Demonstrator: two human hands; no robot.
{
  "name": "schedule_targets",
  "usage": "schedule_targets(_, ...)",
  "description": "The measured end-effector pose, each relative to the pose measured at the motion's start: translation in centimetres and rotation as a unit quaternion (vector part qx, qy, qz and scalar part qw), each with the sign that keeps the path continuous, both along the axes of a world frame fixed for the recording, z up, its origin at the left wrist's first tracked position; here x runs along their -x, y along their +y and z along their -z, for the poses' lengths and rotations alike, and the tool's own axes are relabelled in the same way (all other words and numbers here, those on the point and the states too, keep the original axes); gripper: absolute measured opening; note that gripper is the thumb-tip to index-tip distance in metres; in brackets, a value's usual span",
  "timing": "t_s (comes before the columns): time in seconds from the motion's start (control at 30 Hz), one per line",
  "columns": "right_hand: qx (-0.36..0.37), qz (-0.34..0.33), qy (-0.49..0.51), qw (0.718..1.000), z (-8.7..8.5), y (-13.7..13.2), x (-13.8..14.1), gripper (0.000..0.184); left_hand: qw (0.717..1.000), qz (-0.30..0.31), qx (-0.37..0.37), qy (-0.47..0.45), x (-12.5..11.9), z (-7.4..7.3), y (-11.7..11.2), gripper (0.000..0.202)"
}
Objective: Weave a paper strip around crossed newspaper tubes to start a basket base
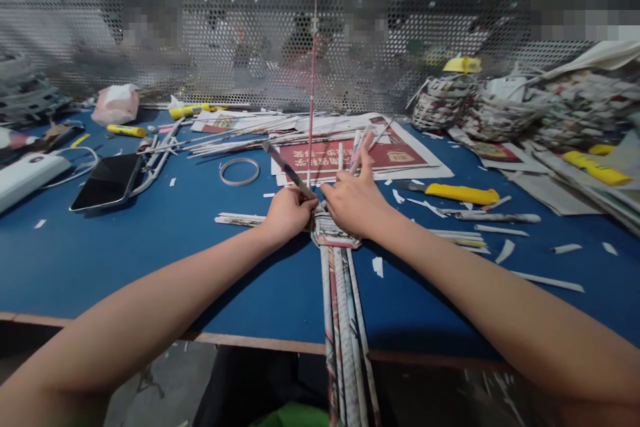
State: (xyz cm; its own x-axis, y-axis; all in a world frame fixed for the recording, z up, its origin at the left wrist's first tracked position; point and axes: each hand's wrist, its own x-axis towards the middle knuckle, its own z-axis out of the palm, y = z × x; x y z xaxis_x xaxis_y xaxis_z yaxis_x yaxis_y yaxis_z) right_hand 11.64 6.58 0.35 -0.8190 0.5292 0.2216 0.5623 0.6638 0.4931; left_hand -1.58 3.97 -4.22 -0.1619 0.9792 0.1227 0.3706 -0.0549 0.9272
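Note:
A small woven hub of rolled newspaper tubes (334,232) lies on the blue table (150,253), with several tubes (345,327) running from it toward me over the table edge. My left hand (289,212) is closed around a grey tube (286,169) that slants up and left from the hub. My right hand (356,197) presses on the hub's right side, thumb and forefinger pinched near the centre, other fingers stretched forward. A thin red-and-white tube (312,80) stands upright between the hands.
A yellow utility knife (457,194) lies right of my right hand. A tape ring (239,171), a phone (107,181) and loose tubes (240,137) sit to the left. Woven paper baskets (467,110) stand back right. A perforated metal screen (250,27) closes the table's far side.

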Motion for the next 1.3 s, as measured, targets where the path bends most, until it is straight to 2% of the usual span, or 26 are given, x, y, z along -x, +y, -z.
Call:
schedule_targets(0.1,0.025,0.020,-0.002,0.999,-0.2,-0.1,0.0,0.026,1.000,-0.004,-0.018,0.017,0.0,-0.1,-0.1,0.006)
schedule_targets(0.27,0.084,0.007,0.015,0.996,-0.5,0.0,-0.2,0.026,0.998,-0.002,-0.022,0.059,-0.2,-0.9,-0.6,0.015)
schedule_targets(0.4,0.143,0.026,0.030,0.989,-0.7,0.3,0.0,0.022,0.997,-0.005,-0.022,0.072,-0.2,-0.8,-0.7,0.017)
schedule_targets(0.53,0.154,0.044,0.045,0.986,-0.5,0.2,0.4,0.020,0.996,-0.004,-0.014,0.084,-0.1,-0.7,-0.7,0.018)
schedule_targets(0.7,0.101,0.060,0.093,0.989,0.5,-0.5,0.5,0.021,0.995,0.001,-0.011,0.098,-0.1,-1.0,-0.8,0.019)
schedule_targets(0.93,-0.004,0.027,0.121,0.992,1.4,-1.7,0.5,0.029,0.994,0.016,-0.036,0.098,0.0,-0.6,-0.6,0.021)
schedule_targets(1.03,-0.054,-0.007,0.139,0.989,1.6,-2.1,0.7,0.033,0.994,0.027,-0.039,0.100,0.1,-0.4,-0.5,0.017)
schedule_targets(1.13,-0.075,-0.034,0.144,0.986,1.4,-1.9,0.7,0.034,0.994,0.033,-0.036,0.093,0.1,-0.4,-0.5,0.012)
schedule_targets(1.3,-0.065,0.010,0.108,0.992,-0.3,-1.0,-0.4,0.037,0.995,0.024,-0.026,0.091,0.0,-0.6,-0.7,0.017)
